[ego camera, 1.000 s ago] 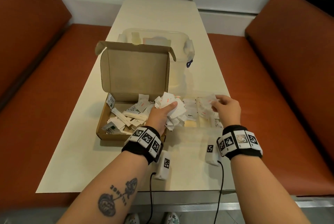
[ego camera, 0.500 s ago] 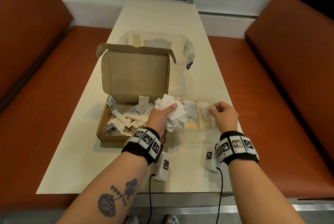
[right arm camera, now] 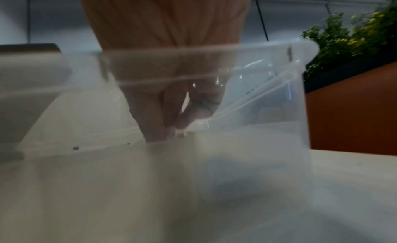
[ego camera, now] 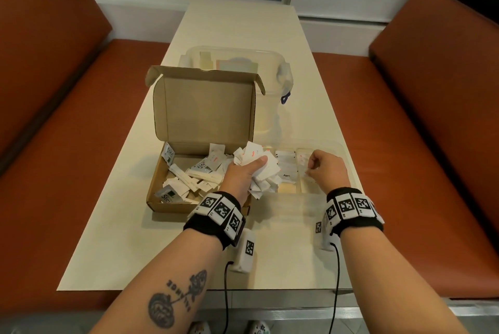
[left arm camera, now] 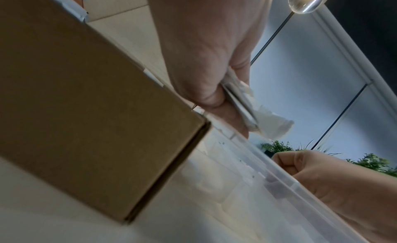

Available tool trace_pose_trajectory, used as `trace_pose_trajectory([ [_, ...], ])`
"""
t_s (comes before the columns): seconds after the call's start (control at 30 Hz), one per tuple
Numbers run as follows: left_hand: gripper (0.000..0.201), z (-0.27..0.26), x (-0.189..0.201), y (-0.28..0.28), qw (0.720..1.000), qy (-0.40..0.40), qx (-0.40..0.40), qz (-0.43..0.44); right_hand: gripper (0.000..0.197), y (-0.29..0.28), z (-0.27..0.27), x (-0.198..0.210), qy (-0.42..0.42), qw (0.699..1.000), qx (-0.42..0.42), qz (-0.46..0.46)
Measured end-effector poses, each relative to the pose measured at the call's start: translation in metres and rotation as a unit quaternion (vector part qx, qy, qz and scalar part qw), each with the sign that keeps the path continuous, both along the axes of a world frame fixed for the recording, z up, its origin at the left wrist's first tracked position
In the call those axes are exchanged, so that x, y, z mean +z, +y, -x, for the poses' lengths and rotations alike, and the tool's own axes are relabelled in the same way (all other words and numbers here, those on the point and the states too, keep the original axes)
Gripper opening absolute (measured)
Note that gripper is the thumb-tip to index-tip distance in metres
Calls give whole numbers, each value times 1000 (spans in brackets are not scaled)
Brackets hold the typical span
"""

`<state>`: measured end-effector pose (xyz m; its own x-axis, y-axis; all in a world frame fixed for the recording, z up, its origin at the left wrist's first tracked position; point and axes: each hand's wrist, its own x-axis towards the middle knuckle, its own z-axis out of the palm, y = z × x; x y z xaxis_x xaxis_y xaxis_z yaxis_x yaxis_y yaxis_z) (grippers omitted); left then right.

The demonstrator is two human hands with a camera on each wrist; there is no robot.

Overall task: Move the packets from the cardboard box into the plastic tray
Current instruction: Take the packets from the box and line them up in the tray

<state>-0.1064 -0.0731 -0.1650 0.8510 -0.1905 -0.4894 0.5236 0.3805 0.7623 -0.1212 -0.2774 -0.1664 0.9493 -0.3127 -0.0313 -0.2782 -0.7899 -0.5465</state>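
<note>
table (ego camera: 129, 247) | cardboard box (ego camera: 162, 202) lid hides tub (ego camera: 272, 57) | left fingers (ego camera: 259, 162) clutch packets (ego camera: 266, 171) | right fingers (ego camera: 313, 163) pinch packet in tray (ego camera: 348, 161)

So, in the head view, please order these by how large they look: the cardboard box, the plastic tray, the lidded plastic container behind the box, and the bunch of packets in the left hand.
1. cardboard box, with its lid raised
2. plastic tray and lidded plastic container: unsure, since both are partly hidden and the container is farther away
3. bunch of packets held by the left hand
</note>
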Motion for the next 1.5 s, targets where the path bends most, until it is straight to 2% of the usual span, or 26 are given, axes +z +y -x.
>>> trace_pose_trajectory([
  [0.1, 29, 0, -1, 0, 1000, -3, -3, -1, 16, 2, -2, -6, 4, 1000, -2, 11],
  [0.27, 22, -2, -4, 0, 1000, -11, -7, -7, 14, 1, -4, -11, 0, 999, -5, 34],
  [0.6, 32, -1, -4, 0, 1000, -8, 2, -4, 19, 5, -3, -11, 11, 999, -11, 42],
  [0.83, 19, 1, -1, 0, 1000, -10, -6, -10, 16, 5, -4, -8, 26, 998, -10, 53],
  [0.93, 10, 1, 2, 0, 1000, -12, -15, -5, 8, 8, -1, -5, -2, 999, -27, 31],
  [1.0, 7, 2, 4, 0, 1000, -10, -26, -14, 9, 12, 2, 2, -58, 998, -36, 13],
  [1.1, 7, 4, 6, 1, 999, -15, -48, -18, 8, 26, 1, 21, -113, 992, -7, -49],
  [1.27, 13, 7, 15, 2, 992, -50, -109, -26, 11, 56, -8, 45, -68, 980, 93, -163],
  [1.4, 23, 7, 19, 1, 990, -54, -120, -45, 15, 69, -13, 48, -48, 977, 105, -177],
  [1.5, 24, 6, 21, 1, 990, -51, -122, -46, 10, 73, -15, 47, -65, 976, 89, -189],
])
